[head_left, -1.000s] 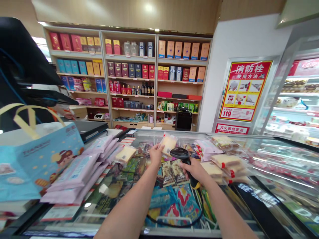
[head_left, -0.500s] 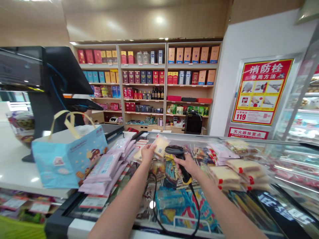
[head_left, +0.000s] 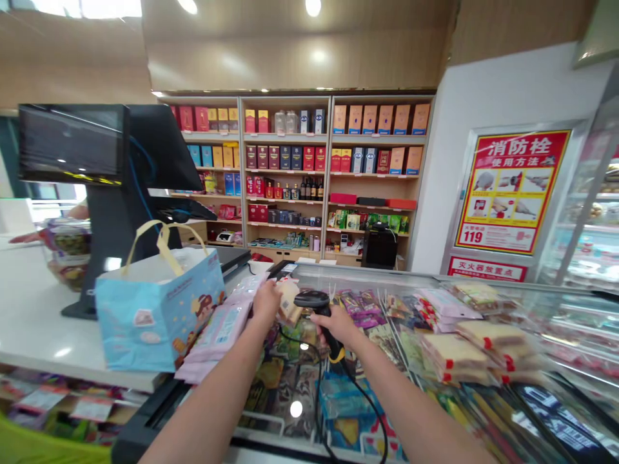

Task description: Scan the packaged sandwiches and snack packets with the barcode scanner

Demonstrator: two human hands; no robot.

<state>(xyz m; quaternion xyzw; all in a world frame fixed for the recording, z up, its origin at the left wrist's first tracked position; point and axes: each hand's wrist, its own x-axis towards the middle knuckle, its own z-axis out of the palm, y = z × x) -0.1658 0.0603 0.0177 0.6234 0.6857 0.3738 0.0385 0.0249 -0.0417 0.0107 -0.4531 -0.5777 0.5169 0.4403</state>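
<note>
My left hand holds a clear-wrapped sandwich packet up over the glass freezer lid. My right hand grips a black barcode scanner with a yellow collar, its head right beside the packet. The scanner's black cable loops down across the glass. A stack of pink packets lies just left of my left hand.
A blue paper bag with yellow handles stands on the white counter by a black checkout screen. More wrapped sandwiches lie on the glass at right. Shelves of boxes fill the back wall.
Both hands have moved left together with the packet and scanner, toward the pink packets and the blue bag. My view has swung left, bringing the checkout screen into sight.
</note>
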